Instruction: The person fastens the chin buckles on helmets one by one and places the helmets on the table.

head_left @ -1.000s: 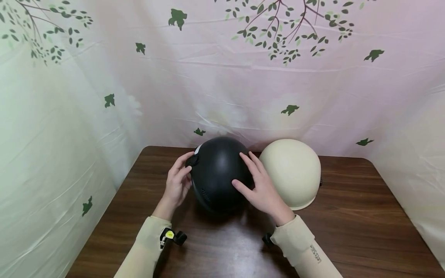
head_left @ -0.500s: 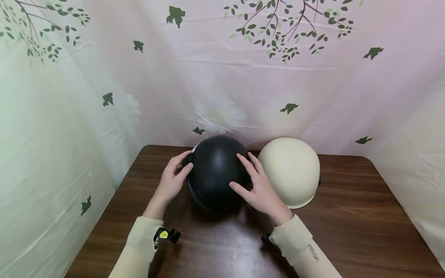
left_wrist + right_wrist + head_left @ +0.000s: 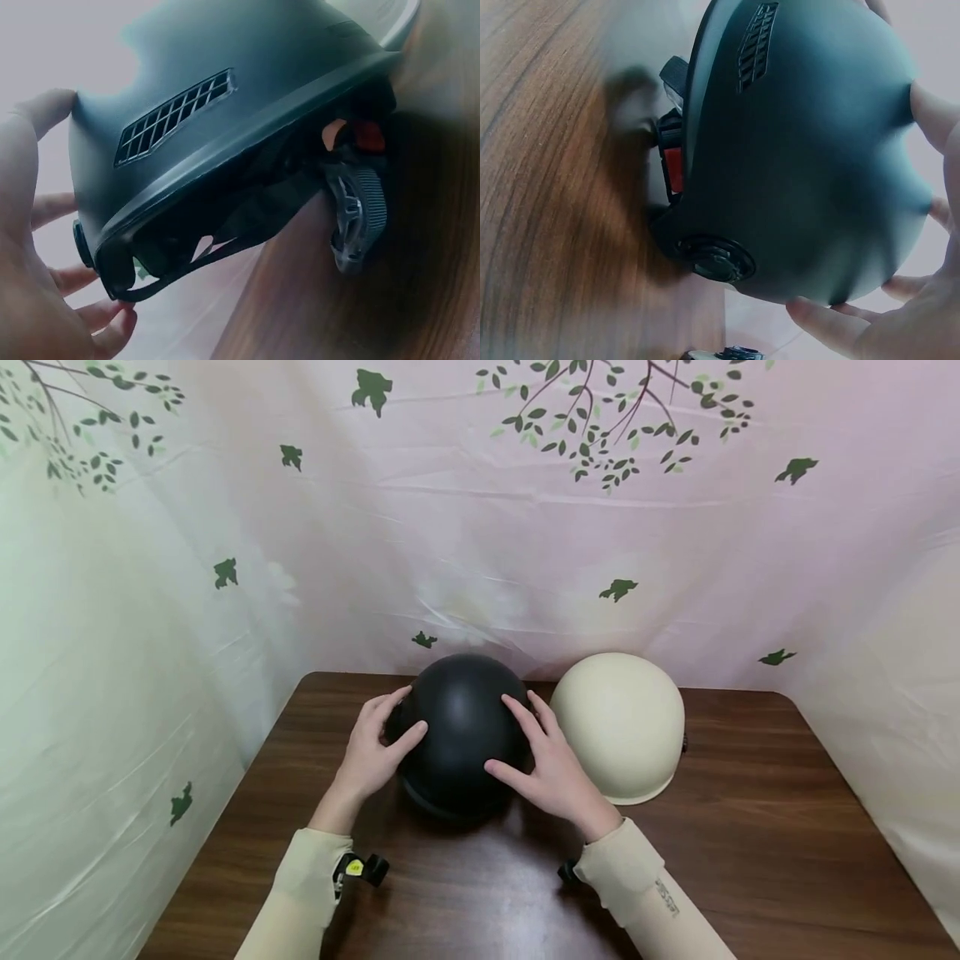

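A black helmet [image 3: 461, 727] stands dome up near the back of the table, between both hands. My left hand [image 3: 371, 752] holds its left side, the thumb on the shell; in the left wrist view, fingertips reach the rim. With fingers spread, my right hand [image 3: 551, 768] grips the dome's right side. The left wrist view shows a slotted vent [image 3: 176, 116] and a chin-strap buckle [image 3: 360, 206] hanging below the tilted rim. A round dial-like part [image 3: 714, 257] and a red piece [image 3: 673, 169] appear in the right wrist view.
Close by on the right, a cream helmet [image 3: 618, 727] rests dome up, partly behind my right hand. The dark wooden table [image 3: 750, 835] has a rounded back edge. A cloth backdrop [image 3: 480, 543] with printed leaves surrounds it at the back and sides.
The black helmet has turned between my hands and shifted slightly left. Its white label and side vent have gone out of sight in the head view. My left thumb now lies further over the shell.
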Demonstrator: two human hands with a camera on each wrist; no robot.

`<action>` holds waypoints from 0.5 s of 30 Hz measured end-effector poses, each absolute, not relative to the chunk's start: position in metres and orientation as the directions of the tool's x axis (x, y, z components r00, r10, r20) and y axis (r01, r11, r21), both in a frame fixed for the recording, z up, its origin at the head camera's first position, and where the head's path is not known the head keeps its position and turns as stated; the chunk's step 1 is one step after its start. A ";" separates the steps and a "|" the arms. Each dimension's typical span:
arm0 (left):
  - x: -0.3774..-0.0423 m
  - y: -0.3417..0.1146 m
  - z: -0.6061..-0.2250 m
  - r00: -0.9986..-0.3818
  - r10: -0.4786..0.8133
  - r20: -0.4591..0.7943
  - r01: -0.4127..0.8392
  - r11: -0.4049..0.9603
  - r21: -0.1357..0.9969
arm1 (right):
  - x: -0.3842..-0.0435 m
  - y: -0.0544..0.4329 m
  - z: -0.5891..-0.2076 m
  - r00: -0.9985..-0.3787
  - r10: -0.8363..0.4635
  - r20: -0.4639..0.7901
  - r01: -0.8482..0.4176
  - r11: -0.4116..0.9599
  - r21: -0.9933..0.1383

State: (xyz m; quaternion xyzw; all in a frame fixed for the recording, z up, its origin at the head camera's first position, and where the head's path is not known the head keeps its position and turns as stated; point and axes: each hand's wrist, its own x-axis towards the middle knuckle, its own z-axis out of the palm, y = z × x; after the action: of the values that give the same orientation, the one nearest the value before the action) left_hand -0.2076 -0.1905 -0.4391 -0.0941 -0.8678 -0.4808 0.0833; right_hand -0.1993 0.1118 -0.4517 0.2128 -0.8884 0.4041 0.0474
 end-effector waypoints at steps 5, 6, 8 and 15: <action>-0.208 -0.192 -0.441 -0.977 0.124 0.176 0.215 0.556 0.803 | -0.200 0.112 -0.454 -0.906 -0.339 0.252 -0.415 0.599 -0.685; -0.208 -0.192 -0.442 -0.978 0.134 0.161 0.209 0.561 0.801 | -0.200 0.112 -0.454 -0.906 -0.340 0.254 -0.417 0.603 -0.680; -0.206 -0.193 -0.446 -0.981 0.147 0.130 0.191 0.561 0.806 | -0.200 0.112 -0.455 -0.905 -0.341 0.253 -0.418 0.610 -0.673; -0.204 -0.194 -0.465 -0.988 0.139 0.068 0.130 0.516 0.847 | -0.200 0.109 -0.462 -0.896 -0.354 0.270 -0.440 0.616 -0.653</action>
State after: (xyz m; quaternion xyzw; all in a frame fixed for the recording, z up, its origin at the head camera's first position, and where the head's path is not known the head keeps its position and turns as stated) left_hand -0.2037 -0.1940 -0.4654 -0.0774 -0.8705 -0.4860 -0.0044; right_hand -0.1998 0.1090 -0.4618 0.2213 -0.8971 0.3780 0.0571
